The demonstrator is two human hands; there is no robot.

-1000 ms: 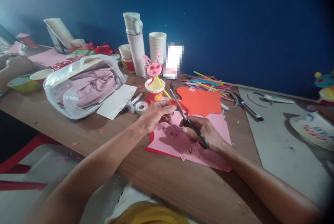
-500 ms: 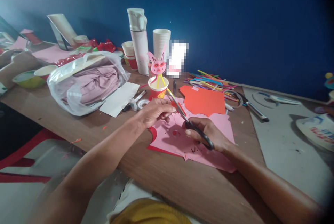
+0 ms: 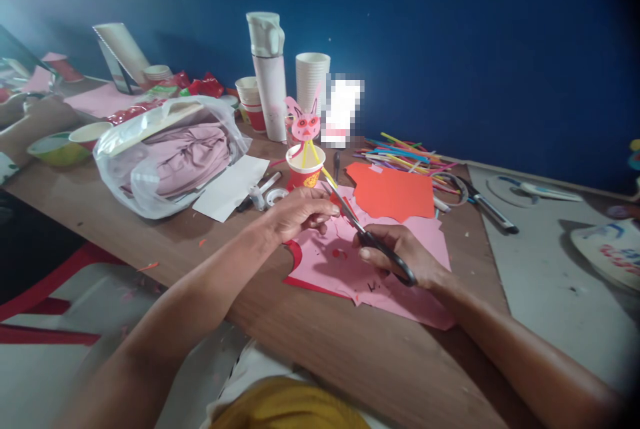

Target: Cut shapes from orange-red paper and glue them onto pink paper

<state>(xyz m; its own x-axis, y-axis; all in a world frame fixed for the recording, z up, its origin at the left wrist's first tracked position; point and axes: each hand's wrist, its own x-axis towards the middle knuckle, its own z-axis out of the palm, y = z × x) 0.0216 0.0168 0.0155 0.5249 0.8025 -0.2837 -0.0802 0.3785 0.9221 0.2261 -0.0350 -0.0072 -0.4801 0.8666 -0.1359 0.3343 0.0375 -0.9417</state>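
Note:
My left hand (image 3: 310,210) pinches a small piece of orange-red paper (image 3: 349,216), which shows beside the scissor blades. The black-handled scissors (image 3: 383,249) are in my right hand (image 3: 400,252), blades pointing up and left at that piece. Under both hands lies pink paper (image 3: 410,289) with ragged cut edges, a small red mark and black pen strokes. Red paper (image 3: 320,288) shows beneath its near edge. Just beyond my left hand stands a red and white paper cup (image 3: 301,172) holding yellow straws and a pink paper cat face (image 3: 305,127).
An orange sheet (image 3: 395,192) lies behind the pink paper, near many coloured straws (image 3: 400,156). Tape (image 3: 453,189) and a box cutter (image 3: 493,210) are at the right. A plastic bag (image 3: 170,156), a tumbler (image 3: 269,76) and stacked cups (image 3: 313,69) stand left and behind. Another person's hand (image 3: 40,116) is far left.
The view has shifted slightly. My right hand and the scissors have moved a little right and the blades look slightly wider apart; my left hand keeps its pinch on the paper.

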